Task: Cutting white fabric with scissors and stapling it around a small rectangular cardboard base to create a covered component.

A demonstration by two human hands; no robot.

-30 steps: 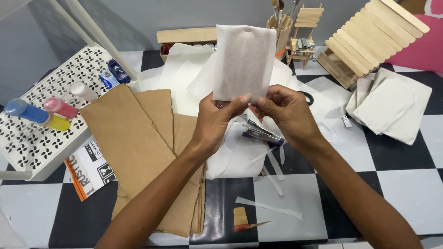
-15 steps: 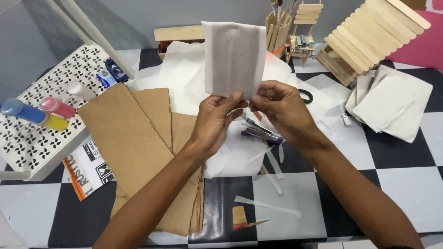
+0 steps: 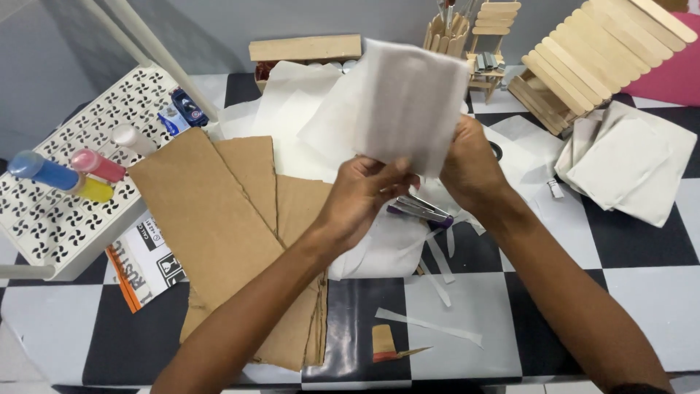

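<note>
Above the checkered surface, both hands hold up a white sheet, the left hand and right hand with fingers closed on its lower edge. It looks thin, soft and very light, likely tissue or paper that tears easily, so pinching the edges gently suits it. Faint lengthwise creases cross its pale, slightly translucent rectangle.

A black-and-white checkered tabletop fills the view from three to nine o'clock, glossy, with soft even light on it. A plain grey wall runs across from ten to one o'clock. At nine o'clock stands a white perforated rack, with slanted white bars rising toward eleven o'clock.
</note>
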